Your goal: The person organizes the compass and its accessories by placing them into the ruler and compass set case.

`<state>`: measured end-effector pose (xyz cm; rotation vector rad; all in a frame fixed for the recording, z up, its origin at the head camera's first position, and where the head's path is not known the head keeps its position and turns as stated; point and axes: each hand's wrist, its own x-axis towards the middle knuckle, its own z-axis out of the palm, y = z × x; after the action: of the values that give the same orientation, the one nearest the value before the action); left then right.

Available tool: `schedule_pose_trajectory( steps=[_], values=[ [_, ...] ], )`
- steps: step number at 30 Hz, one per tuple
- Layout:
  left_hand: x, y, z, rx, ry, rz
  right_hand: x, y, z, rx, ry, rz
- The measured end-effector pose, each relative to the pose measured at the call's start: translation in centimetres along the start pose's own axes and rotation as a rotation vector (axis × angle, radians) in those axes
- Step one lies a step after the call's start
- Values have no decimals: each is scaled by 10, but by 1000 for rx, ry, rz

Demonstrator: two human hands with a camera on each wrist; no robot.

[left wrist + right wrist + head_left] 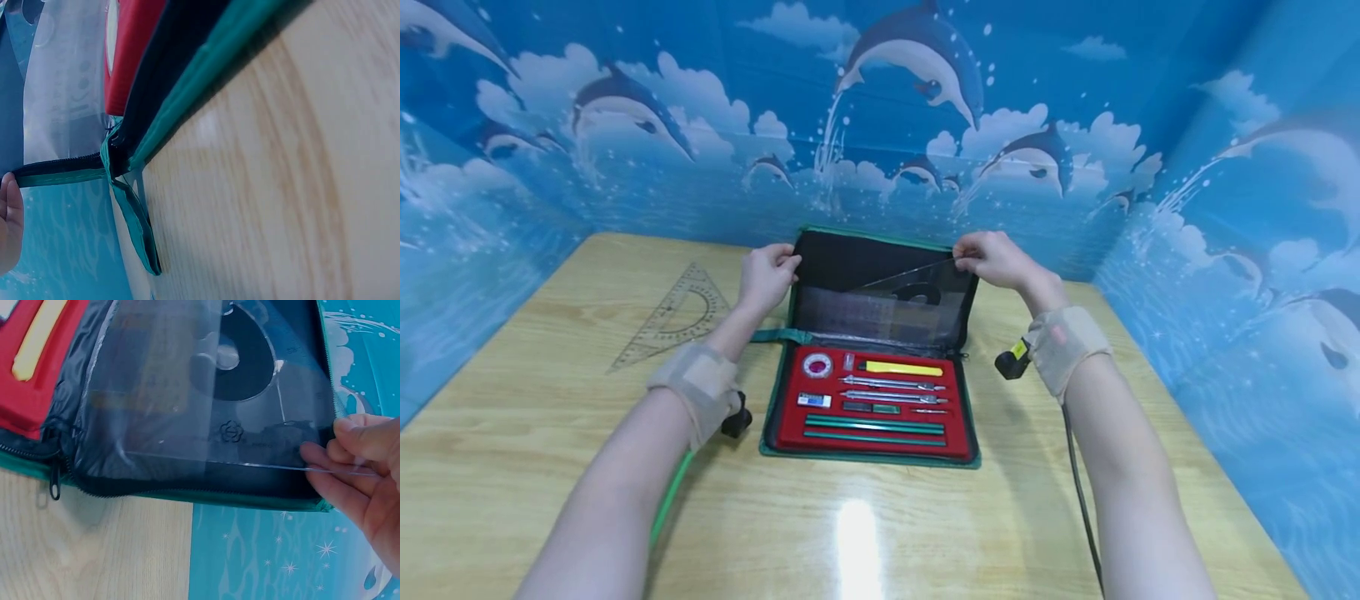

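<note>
Pinching the upper left corner of the raised black-lined lid (865,257), the left hand (766,279) has its thumb and fingers closed together on the edge. The right hand (992,257), also nearly closed, pinches the corner of a clear set square (294,440) between thumb and fingers, beside the lid's upper right corner; whether it grips the lid's edge as well, I cannot tell. This set square lies between the 2 hands, nearer the right, its lower part behind the clear pocket (842,312) of the lid. Just below and nearer than both hands, the green-edged case (868,461) lies open, its red tray (790,425) holding a white ring (817,365), a yellow cutter (902,368), 2 metal compasses, an eraser (814,401) and dark green pencils (874,427). A green strap (778,336) sticks out left from the hinge, and a zipper pull (55,481) hangs at the hinge's right end. To the left of the left hand, another set square (662,317) lies flat on the wooden table (760,517). Blue dolphin-printed cloth (715,158) stands behind everything.
</note>
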<state>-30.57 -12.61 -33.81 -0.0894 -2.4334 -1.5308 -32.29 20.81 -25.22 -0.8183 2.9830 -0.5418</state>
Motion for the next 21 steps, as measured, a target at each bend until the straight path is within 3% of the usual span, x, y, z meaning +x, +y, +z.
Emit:
schedule_pose_trajectory(
  steps=[7, 13, 21],
  values=[
    [-1, -3, 3, 0, 21, 23, 0, -2, -2, -4, -31, 40],
    [0, -5, 2, -3, 28, 53, 1, -4, -3, -33, -26, 27],
    [-2, -8, 2, 25, 20, 46, 1, -1, 6, -41, -32, -6]
  ],
)
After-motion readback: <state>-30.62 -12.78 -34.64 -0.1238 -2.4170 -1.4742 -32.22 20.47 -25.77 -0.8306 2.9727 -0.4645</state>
